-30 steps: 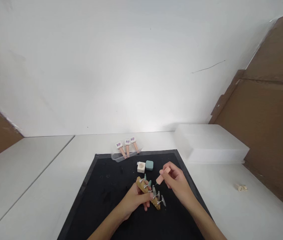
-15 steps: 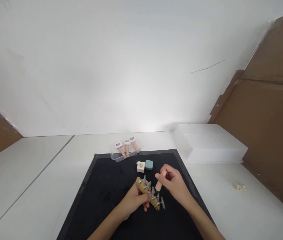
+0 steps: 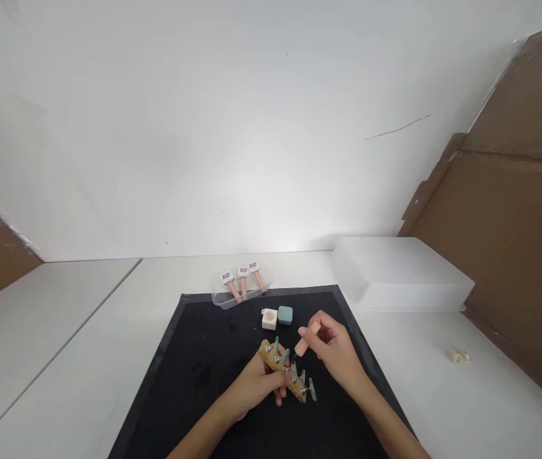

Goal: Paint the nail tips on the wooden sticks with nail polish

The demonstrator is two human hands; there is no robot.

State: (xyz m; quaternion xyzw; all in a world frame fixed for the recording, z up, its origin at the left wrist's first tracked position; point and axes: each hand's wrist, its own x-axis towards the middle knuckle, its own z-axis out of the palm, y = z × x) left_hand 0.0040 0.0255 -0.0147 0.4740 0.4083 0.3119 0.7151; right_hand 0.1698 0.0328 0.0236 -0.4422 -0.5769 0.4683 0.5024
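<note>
My left hand (image 3: 257, 384) is closed round a yellowish nail-tip stand (image 3: 267, 349), held slantwise over the black mat. Several nail tips (image 3: 312, 389) stick up from it on small silver posts; the upper-left ones are green, the lower-right ones look clear. Between the thumb and fingers of my right hand (image 3: 332, 344) is a nail polish brush (image 3: 302, 347) with a peach handle. Its dark bristle end points down-left, at the middle nail tip (image 3: 294, 370); whether it touches cannot be made out. Beyond my hands stand a small white square bottle (image 3: 270, 319) and a green square piece (image 3: 285, 315).
A clear tray (image 3: 226, 303) holds several peach-handled bottles (image 3: 243, 280) at the mat's far edge. To the right are a translucent white box (image 3: 405, 274) and small cream pieces (image 3: 457, 357). A white wall (image 3: 252, 127) rises behind, with brown cardboard (image 3: 505, 242) at the right.
The brush in my right hand has moved up and left, from the lower clear nail tips to the middle one. My left hand and the stand have hardly shifted.
</note>
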